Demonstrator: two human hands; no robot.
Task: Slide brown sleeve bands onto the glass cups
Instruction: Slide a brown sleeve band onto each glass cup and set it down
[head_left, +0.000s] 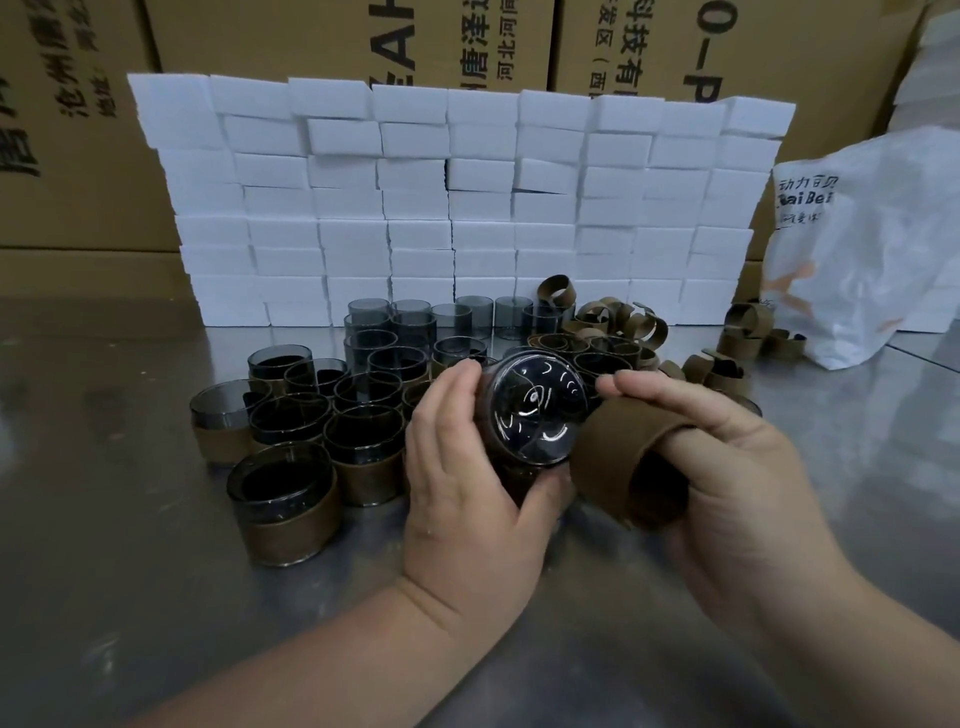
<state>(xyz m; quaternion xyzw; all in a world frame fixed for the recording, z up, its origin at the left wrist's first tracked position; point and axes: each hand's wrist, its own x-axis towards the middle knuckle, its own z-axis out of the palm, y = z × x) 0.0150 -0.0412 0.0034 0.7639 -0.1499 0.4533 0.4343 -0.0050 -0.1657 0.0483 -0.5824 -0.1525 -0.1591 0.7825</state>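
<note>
The left hand (467, 483) is gripping a glass cup (535, 410) above the middle of the table (130, 519). Its fingers are curling round the cup's wall from the left and its thumb is closing on it from below. The cup is lying on its side in the air, with its thick clear base turning toward the camera.

The right hand (727, 467) is holding a brown sleeve band (623, 447) just beside the cup, touching its right edge. Some fingers are passing through the ring of the band and one is pressing over its outer side, so the hand is clamping the band. The band is not yet sitting round the cup.

Left of the hands, the banded cups (291, 509) are standing close together, mouths up, each wearing a brown band low on its wall. Behind them, toward the far edge of the table, the bare cups (410, 322) are standing in rows. The held cup is hiding some of the cups behind it.

Toward the far right, the loose bands (618, 319) are lying in a pile, and some more are lying beside a white plastic bag (872, 260) near the right edge. A wall of white boxes (467, 197) is standing along the far edge, and brown cartons (78, 130) are rising behind it.
</note>
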